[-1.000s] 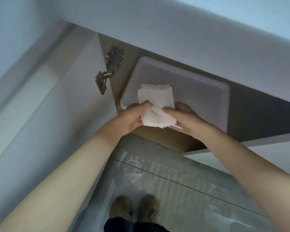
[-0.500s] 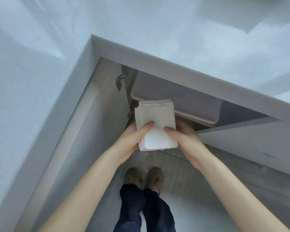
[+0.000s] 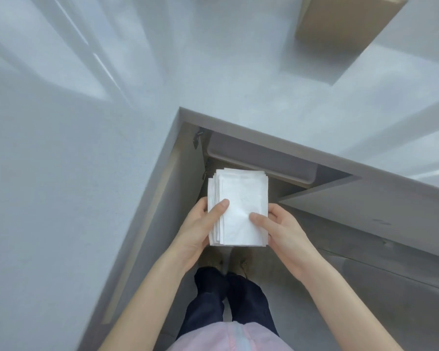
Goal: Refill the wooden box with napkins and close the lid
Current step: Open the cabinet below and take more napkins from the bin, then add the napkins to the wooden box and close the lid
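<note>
A stack of white folded napkins [image 3: 238, 206] is held flat in front of me, above my feet. My left hand [image 3: 200, 229] grips its left edge with the thumb on top. My right hand [image 3: 279, 229] grips the right edge, thumb also on top. A wooden box [image 3: 340, 24] stands on the grey countertop at the top right, partly cut off by the frame's edge; I cannot tell whether its lid is up or down.
The grey countertop [image 3: 213, 72] wraps around me in an L. Below it an open cabinet holds a grey plastic bin [image 3: 261, 158]. The cabinet door [image 3: 147, 219] stands open on my left, and another door [image 3: 352, 209] is on my right.
Both hands drew the napkin stack out of the cabinet and toward me. My view rose from the cabinet's underside to above the countertop, bringing the wooden box into sight.
</note>
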### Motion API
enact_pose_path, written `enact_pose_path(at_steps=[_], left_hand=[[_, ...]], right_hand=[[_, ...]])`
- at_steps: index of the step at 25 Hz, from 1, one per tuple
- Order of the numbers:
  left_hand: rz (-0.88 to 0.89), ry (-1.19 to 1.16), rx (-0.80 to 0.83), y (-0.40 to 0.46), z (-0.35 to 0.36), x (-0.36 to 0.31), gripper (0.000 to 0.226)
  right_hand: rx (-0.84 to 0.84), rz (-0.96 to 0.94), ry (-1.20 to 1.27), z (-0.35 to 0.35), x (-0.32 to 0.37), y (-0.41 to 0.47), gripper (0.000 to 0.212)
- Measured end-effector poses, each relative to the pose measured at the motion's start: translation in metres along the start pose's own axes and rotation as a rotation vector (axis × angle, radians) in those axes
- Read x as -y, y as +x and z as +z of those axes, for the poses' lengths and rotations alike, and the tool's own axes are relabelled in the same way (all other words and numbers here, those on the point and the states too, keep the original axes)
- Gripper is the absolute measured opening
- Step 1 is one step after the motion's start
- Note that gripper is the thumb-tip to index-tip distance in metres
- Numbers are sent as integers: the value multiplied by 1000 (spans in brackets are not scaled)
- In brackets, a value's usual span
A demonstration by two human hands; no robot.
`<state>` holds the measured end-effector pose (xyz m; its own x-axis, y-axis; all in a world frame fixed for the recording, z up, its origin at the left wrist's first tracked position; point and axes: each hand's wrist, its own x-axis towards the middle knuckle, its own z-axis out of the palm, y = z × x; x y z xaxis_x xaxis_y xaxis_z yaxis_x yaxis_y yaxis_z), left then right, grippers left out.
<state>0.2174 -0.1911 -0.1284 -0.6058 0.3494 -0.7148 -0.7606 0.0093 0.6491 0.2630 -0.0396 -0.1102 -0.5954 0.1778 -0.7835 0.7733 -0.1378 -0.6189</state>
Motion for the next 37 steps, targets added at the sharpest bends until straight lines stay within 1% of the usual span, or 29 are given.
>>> enact_pose_path(at_steps=[3, 8, 10, 13, 15, 17, 18, 20, 22, 24, 28, 30, 32, 34, 35, 37], left_hand=[[42, 51, -13, -24, 11, -21, 69], [122, 145, -27, -44, 32, -52, 72], [167, 132, -3, -46, 39, -65, 65], [235, 69, 65, -46, 52, -88, 46], [258, 16, 107, -41, 62, -102, 47], [291, -33, 141, -31, 76, -115, 55], [317, -55, 154, -25, 84, -122, 57], [361, -87, 165, -11, 100, -136, 60], [384, -95, 178, 0, 118, -151, 60], [419, -56, 174, 11, 134, -168, 58], [464, 10, 151, 32, 159, -199, 49], [469, 40, 121, 40, 169, -210, 50], [466, 81, 99, 47, 175, -219, 57], [441, 117, 80, 51, 178, -227, 66], [424, 134, 71, 53, 179, -230, 66], [394, 168, 51, 56, 179, -236, 58]], right_hand=[[-72, -56, 3, 3, 18, -27, 30], [-153, -180, -24, -1, 49, -58, 28], [-165, -235, -26, -6, 61, -65, 29], [-184, -306, -5, -17, 78, -68, 29], [-144, -307, 47, -28, 87, -63, 38], [-42, -281, 107, -39, 96, -54, 52], [7, -269, 144, -46, 102, -49, 51], [71, -267, 212, -61, 120, -39, 39], [76, -307, 233, -77, 140, -29, 30], [37, -343, 214, -95, 160, -20, 25], [23, -386, 141, -133, 193, -5, 23], [32, -411, 81, -151, 208, 1, 22], [53, -445, 33, -168, 220, 8, 24], [69, -476, -11, -181, 231, 13, 32], [73, -486, -28, -187, 236, 16, 37], [72, -496, -50, -194, 244, 20, 41]])
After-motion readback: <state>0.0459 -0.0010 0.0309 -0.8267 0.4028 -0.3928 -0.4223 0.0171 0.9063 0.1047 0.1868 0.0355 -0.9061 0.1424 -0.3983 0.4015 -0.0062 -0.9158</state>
